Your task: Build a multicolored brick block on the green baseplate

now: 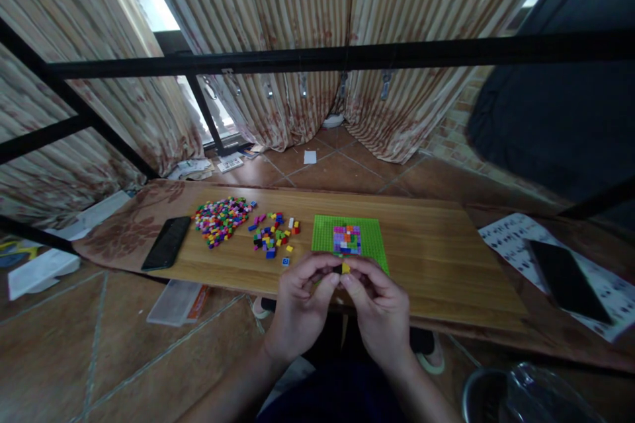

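Note:
Just in front of the green baseplate (374,238), my two hands meet fingertip to fingertip. My left hand (305,297) pinches a small black brick (338,269), while my right hand (380,297) pinches a yellow brick (346,268). The two bricks touch; whether they are joined I cannot tell. On the baseplate sits a built block of purple, orange, white, red and blue bricks (347,238). My fingers hide the baseplate's near edge.
Left of the baseplate lie a loose spread of bricks (272,234) and a denser pile (223,218) on the wooden board (436,251). A dark phone (167,242) rests at the left end, another phone (570,281) on a printed sheet (510,238) at right.

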### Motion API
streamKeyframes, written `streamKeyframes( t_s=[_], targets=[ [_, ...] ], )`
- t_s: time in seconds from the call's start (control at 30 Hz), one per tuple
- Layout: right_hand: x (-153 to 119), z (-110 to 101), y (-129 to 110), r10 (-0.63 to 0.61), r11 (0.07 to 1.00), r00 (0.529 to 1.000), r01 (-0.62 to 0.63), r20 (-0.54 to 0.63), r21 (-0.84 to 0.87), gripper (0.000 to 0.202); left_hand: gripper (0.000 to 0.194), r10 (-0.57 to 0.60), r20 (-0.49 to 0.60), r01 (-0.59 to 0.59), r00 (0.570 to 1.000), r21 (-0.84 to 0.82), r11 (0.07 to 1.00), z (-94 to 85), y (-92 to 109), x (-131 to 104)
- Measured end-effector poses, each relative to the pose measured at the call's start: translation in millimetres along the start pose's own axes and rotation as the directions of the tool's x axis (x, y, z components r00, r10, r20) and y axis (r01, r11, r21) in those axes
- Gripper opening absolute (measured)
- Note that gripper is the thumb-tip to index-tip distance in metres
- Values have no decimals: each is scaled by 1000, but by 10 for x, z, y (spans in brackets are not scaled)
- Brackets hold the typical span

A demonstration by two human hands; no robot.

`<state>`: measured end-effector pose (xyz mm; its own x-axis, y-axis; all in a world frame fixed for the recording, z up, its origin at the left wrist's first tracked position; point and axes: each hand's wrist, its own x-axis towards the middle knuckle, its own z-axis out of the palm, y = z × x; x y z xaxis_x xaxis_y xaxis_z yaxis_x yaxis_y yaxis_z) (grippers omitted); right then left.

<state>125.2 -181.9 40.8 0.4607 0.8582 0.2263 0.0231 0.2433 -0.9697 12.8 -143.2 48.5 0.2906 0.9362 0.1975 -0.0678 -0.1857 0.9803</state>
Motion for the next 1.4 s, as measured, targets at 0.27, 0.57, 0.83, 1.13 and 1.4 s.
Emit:
streamKeyframes(
  t_s=[0.27,0.57,0.83,1.13,1.4],
  targets=[
    [-62,41,63,55,997,995,-51,-78,50,13,15,-68,-82,57,994,-126,990,83,0,-32],
    [-12,-33,26,-56,997,998,57,7,-53,12,14,-25,-15,23,1000,-122,992,34,13,-11],
    [-18,15,58,86,994,979,-72,-185,79,15,15,-141,-145,93,979,-299,950,70,23,18],
    [56,-119,126,147,974,989,-140,-27,177,22,19,-333,118,316,935,-703,638,-38,14,140],
    [283,-288,250,98,992,995,-98,1,-76,29,25,-431,154,377,889,-780,500,-158,-169,153]
  ],
)
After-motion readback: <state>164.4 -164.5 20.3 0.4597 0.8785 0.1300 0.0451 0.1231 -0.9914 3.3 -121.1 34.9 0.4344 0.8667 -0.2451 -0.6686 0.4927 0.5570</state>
